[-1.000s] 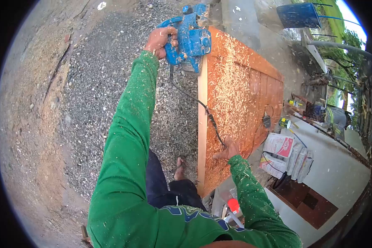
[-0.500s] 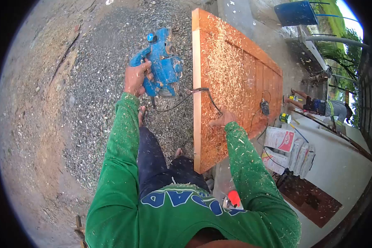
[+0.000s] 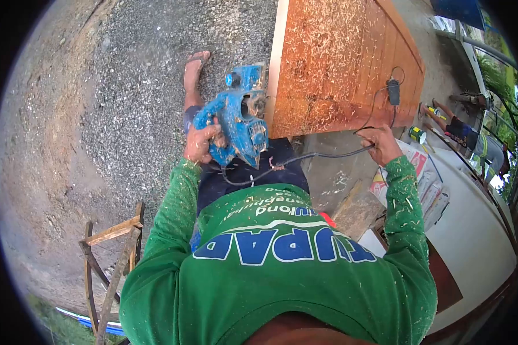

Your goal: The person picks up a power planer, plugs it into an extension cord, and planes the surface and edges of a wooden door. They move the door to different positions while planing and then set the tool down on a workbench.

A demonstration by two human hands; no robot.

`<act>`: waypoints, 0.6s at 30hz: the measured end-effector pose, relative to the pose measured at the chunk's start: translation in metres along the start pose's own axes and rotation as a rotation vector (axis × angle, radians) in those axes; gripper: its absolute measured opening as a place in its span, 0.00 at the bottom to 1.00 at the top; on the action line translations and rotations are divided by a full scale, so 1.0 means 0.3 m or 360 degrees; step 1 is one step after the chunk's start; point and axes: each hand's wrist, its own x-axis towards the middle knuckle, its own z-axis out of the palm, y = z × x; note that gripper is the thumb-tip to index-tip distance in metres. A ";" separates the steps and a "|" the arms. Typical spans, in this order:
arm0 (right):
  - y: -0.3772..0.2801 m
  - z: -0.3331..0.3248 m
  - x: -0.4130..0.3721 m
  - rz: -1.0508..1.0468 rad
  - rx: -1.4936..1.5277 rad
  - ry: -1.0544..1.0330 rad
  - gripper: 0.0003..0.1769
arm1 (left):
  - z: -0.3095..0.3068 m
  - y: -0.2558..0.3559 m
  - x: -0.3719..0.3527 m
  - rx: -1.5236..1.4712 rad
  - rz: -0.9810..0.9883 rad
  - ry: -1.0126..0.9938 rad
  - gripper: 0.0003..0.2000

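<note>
One planer [image 3: 240, 122] has come nearer the torso [image 3: 282, 282], left hand [image 3: 203, 143] gripping it, right hand [image 3: 381, 144] gripping one cord [image 3: 313, 154]

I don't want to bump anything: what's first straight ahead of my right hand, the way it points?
Past the cord it holds, your right hand would likely meet the orange wooden panel, though depth between them is unclear.

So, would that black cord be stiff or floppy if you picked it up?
Probably floppy: the black cord bends in a loose curve between the blue planer and the right hand. It's likely light too, since it looks thin.
</note>
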 end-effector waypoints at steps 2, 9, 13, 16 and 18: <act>0.007 0.049 -0.036 0.0002 -0.0004 -0.0040 0.14 | 0.000 -0.050 -0.059 -0.0124 -0.0063 -0.0032 0.09; 0.043 0.171 -0.078 0.0023 0.0025 -0.0025 0.13 | 0.213 -0.056 -0.145 0.0166 -0.0184 0.0080 0.10; 0.079 0.205 -0.106 0.0104 0.0104 -0.0002 0.14 | 0.211 -0.041 -0.097 0.0153 -0.0168 0.0074 0.09; 0.086 0.203 -0.120 0.0164 0.0197 0.0045 0.15 | 0.227 0.012 -0.012 0.0191 -0.0148 0.0087 0.09; 0.090 0.201 -0.118 0.0188 0.0173 0.0115 0.16 | 0.266 0.068 0.042 0.0258 -0.0134 0.0092 0.09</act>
